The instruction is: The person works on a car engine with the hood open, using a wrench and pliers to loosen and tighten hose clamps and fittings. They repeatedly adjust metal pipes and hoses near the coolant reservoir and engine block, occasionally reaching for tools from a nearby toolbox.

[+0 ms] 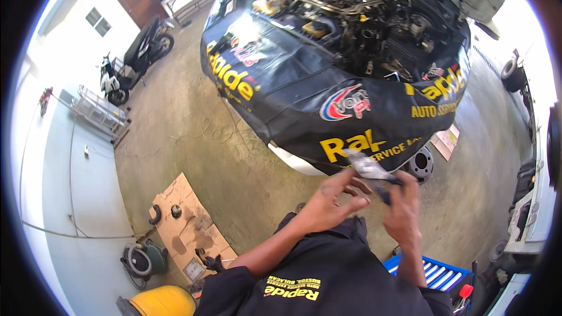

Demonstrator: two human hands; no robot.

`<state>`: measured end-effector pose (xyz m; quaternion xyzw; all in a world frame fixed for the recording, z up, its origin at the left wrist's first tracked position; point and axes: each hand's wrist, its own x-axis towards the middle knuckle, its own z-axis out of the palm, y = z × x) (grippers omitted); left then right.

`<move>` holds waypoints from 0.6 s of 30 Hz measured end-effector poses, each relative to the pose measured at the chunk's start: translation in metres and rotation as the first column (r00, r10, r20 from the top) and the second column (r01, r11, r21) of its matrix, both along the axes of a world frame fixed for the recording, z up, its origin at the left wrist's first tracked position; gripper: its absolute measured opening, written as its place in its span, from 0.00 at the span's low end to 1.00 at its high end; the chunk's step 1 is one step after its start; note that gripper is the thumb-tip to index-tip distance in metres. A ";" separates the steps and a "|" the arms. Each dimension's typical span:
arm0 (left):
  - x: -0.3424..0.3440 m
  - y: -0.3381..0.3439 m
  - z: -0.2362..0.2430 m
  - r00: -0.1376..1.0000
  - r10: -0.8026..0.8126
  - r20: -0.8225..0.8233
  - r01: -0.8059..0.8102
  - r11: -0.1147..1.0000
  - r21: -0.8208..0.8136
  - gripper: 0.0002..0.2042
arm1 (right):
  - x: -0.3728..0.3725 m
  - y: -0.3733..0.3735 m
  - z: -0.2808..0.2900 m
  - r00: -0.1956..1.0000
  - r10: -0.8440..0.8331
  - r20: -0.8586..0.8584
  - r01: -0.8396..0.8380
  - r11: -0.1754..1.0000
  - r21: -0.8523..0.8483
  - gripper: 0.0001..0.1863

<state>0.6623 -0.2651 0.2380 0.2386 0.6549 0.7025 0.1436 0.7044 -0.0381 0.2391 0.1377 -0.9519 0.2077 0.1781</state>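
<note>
In front of my body my right hand (405, 209) is closed round a tool with a silver head and a black handle (370, 167), blurred so its exact kind does not show. The silver end points up and to the left. My left hand (333, 200) is just left of it, fingers bent and apart; its fingertips are close under the silver part, and whether they touch is unclear. Beyond both hands, a black protective cover (293, 96) with yellow lettering drapes over the car's front. Behind it the engine (357, 9) lies exposed under the raised hood.
A round metal part (421, 164) is on the floor beneath the cover's right side. At lower left are stained cardboard (190, 216) with dark parts and a yellow drum (163, 301). A blue slatted tray (439, 274) is at lower right. Motorcycles (137, 58) stand far left.
</note>
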 end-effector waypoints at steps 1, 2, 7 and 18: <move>-0.002 -0.017 0.000 0.976 0.216 -0.010 -0.214 0.973 0.087 0.22 | -0.020 -0.033 -0.001 0.994 0.105 -0.030 -0.103 0.993 0.050 0.14; -0.006 -0.038 -0.003 0.951 0.304 0.060 -0.309 0.945 0.107 0.19 | -0.038 -0.065 0.002 0.977 0.203 -0.073 -0.196 0.976 0.091 0.13; -0.021 -0.132 -0.014 0.837 0.526 0.151 -0.541 0.837 0.084 0.15 | -0.095 -0.168 -0.003 0.943 0.324 -0.081 -0.317 0.945 0.083 0.11; -0.213 -0.239 -0.002 0.890 0.331 0.313 -0.408 0.886 0.220 0.20 | -0.295 -0.259 -0.002 0.954 0.138 -0.266 -0.091 0.979 0.183 0.08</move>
